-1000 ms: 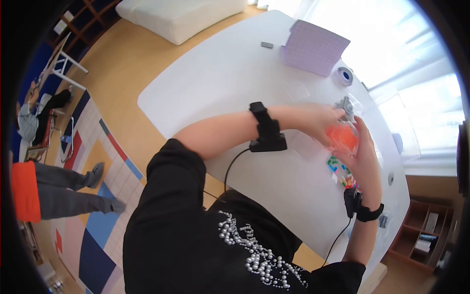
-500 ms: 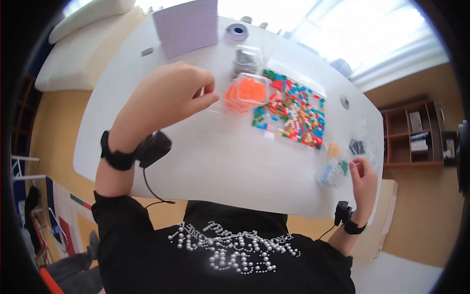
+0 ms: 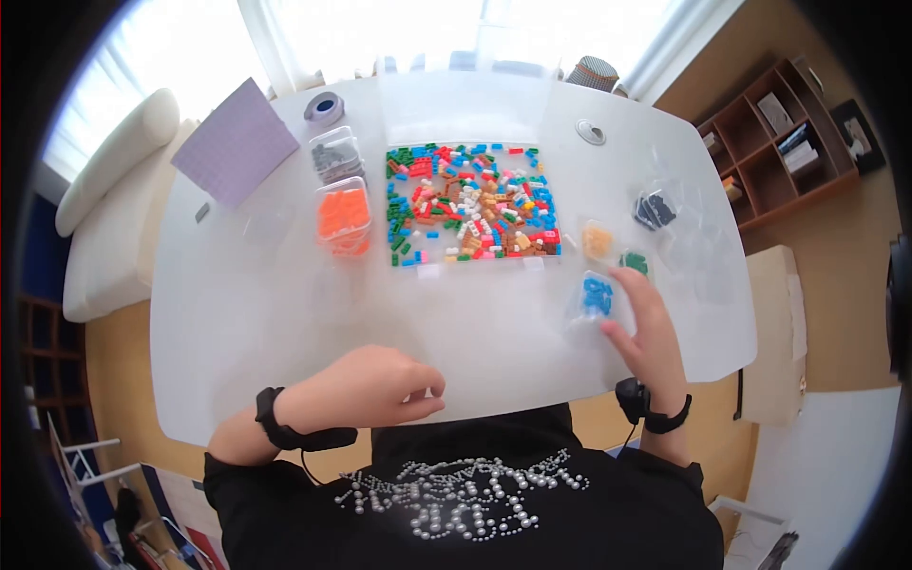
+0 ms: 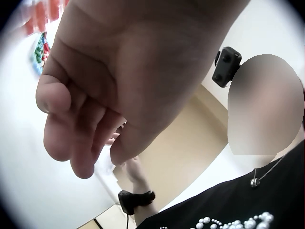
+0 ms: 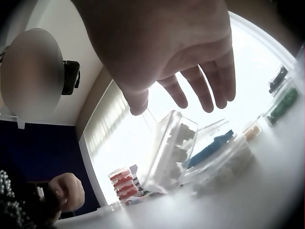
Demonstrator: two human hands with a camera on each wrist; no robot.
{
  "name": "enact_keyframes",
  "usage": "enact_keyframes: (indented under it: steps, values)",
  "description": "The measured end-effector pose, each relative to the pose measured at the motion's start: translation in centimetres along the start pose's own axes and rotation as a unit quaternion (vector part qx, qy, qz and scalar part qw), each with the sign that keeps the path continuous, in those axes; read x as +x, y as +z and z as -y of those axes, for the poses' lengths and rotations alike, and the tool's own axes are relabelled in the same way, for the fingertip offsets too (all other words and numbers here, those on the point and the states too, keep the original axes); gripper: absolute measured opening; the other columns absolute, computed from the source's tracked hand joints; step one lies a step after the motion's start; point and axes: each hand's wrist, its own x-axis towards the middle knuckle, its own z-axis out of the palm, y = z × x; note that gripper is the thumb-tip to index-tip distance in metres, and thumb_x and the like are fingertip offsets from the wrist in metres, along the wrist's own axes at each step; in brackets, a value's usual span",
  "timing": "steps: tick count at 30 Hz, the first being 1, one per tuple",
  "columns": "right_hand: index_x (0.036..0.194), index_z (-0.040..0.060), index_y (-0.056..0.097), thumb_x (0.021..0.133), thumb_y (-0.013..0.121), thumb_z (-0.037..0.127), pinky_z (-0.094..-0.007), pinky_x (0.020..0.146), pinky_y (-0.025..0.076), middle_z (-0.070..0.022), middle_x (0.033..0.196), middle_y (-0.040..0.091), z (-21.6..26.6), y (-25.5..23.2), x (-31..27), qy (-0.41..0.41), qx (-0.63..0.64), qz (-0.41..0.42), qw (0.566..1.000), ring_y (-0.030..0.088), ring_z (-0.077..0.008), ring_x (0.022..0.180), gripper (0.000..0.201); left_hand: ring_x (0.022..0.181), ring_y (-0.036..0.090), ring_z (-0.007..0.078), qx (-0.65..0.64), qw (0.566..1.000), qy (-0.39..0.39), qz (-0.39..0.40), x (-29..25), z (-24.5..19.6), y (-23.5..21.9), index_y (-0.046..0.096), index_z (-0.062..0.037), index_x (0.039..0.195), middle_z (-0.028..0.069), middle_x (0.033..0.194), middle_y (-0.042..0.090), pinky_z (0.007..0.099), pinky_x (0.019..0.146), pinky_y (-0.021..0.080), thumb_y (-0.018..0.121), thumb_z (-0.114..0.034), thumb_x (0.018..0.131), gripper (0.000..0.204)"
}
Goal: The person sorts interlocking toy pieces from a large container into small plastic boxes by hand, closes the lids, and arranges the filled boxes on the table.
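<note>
My right hand reaches over a small clear box of blue bricks, thumb and fingers spread at its right side. In the right wrist view its fingers hang above a tilted clear box with whitish pieces, beside the blue bricks. Just beyond sit boxes of yellowish bricks and green bricks. My left hand hovers by the table's front edge, fingers loosely curled around nothing. Clear boxes of orange bricks are stacked at the left.
A shallow clear case of mixed bricks lies mid-table, its lid raised behind. Grey bricks in boxes, a tape roll and a lilac sheet are at the left. Dark bricks sit at the right.
Both hands were at an orange-brick box, which now sits on the left stack. My left hand has drawn back to the front edge; my right hand has moved to the blue-brick box.
</note>
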Motion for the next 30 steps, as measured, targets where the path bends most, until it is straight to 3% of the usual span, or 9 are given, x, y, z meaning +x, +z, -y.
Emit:
enact_keyframes:
  steps: [1,3,5,9,12,15,22,27,30]
  values:
    - [0.130,0.0040,0.051,0.081,0.072,0.018,-0.0401,0.100,0.042,-0.0164,0.130,0.053,0.5,0.3,-0.1,-0.050,-0.051,0.025,0.997,0.050,-0.0351,0.119,0.056,0.056,0.062,0.0213,-0.026,0.999,-0.001,0.020,0.5,0.4,0.3,0.067,-0.0083,0.090,0.0052,0.067,0.065,0.0328,0.055,0.048,0.066,-0.021,0.088,0.013]
    - [0.125,0.0038,0.054,0.080,0.072,0.015,-0.0408,0.098,0.043,-0.0171,0.127,0.053,0.1,1.0,0.1,-0.037,-0.036,0.022,0.998,0.050,-0.0366,0.117,0.050,0.058,0.063,0.0208,-0.035,0.998,-0.007,0.045,1.2,0.9,0.6,0.067,-0.0081,0.091,0.0061,0.069,0.066,0.0327,0.055,0.048,0.065,-0.020,0.088,0.013]
    - [0.121,0.0037,0.056,0.078,0.073,0.013,-0.0409,0.094,0.045,-0.0160,0.120,0.056,-1.0,1.5,0.0,-0.036,-0.079,-0.041,0.995,0.053,-0.0355,0.112,0.047,0.060,0.064,0.0198,-0.047,0.998,-0.025,0.044,1.3,1.5,1.2,0.067,-0.0076,0.093,0.0070,0.070,0.066,0.0323,0.056,0.048,0.065,-0.019,0.088,0.013]
    - [0.119,0.0038,0.058,0.076,0.075,0.015,-0.0405,0.090,0.047,-0.0151,0.115,0.057,-0.2,1.1,-1.8,-0.062,-0.116,-0.086,0.988,0.055,-0.0338,0.106,0.048,0.061,0.064,0.0192,-0.031,0.998,-0.009,0.046,1.5,2.1,1.5,0.067,-0.0064,0.093,0.0072,0.070,0.066,0.0317,0.057,0.048,0.064,-0.017,0.088,0.012]
    - [0.119,0.0049,0.057,0.072,0.079,0.023,-0.0393,0.085,0.048,-0.0155,0.113,0.056,2.4,1.7,-3.3,-0.033,-0.093,0.036,0.994,0.056,-0.0321,0.102,0.056,0.061,0.064,0.0188,-0.087,0.995,-0.021,0.054,1.5,2.4,1.6,0.067,-0.0054,0.093,0.0072,0.070,0.066,0.0310,0.057,0.048,0.063,-0.014,0.089,0.011]
    - [0.119,0.0057,0.056,0.071,0.080,0.023,-0.0389,0.088,0.047,-0.0152,0.117,0.054,2.9,2.7,-3.9,-0.036,-0.109,0.083,0.990,0.053,-0.0325,0.105,0.056,0.060,0.064,0.0180,-0.105,0.992,-0.026,0.067,1.6,2.6,1.5,0.067,-0.0049,0.093,0.0071,0.070,0.066,0.0304,0.057,0.048,0.063,-0.013,0.089,0.010]
    - [0.115,0.0062,0.057,0.070,0.079,0.017,-0.0405,0.089,0.046,-0.0161,0.117,0.053,2.1,2.8,-4.4,-0.045,-0.150,0.045,0.987,0.052,-0.0339,0.107,0.051,0.060,0.064,0.0172,-0.103,0.993,-0.027,0.057,1.4,2.8,1.8,0.067,-0.0053,0.094,0.0068,0.069,0.066,0.0300,0.057,0.048,0.063,-0.014,0.090,0.010]
    - [0.109,0.0056,0.057,0.070,0.077,0.010,-0.0405,0.087,0.048,-0.0137,0.110,0.055,1.1,0.9,-3.9,0.070,0.016,0.039,0.997,0.055,-0.0340,0.103,0.044,0.060,0.064,0.0169,-0.098,0.993,-0.026,0.056,1.3,2.8,1.8,0.067,-0.0058,0.094,0.0062,0.069,0.066,0.0299,0.057,0.048,0.062,-0.014,0.090,0.010]
    - [0.107,0.0054,0.056,0.070,0.077,0.009,-0.0394,0.086,0.048,-0.0122,0.109,0.054,1.5,0.6,-3.6,0.022,-0.020,0.055,0.998,0.055,-0.0331,0.104,0.043,0.060,0.064,0.0167,-0.098,0.993,-0.027,0.057,1.4,2.9,1.6,0.068,-0.0062,0.094,0.0060,0.069,0.066,0.0299,0.057,0.048,0.062,-0.014,0.090,0.010]
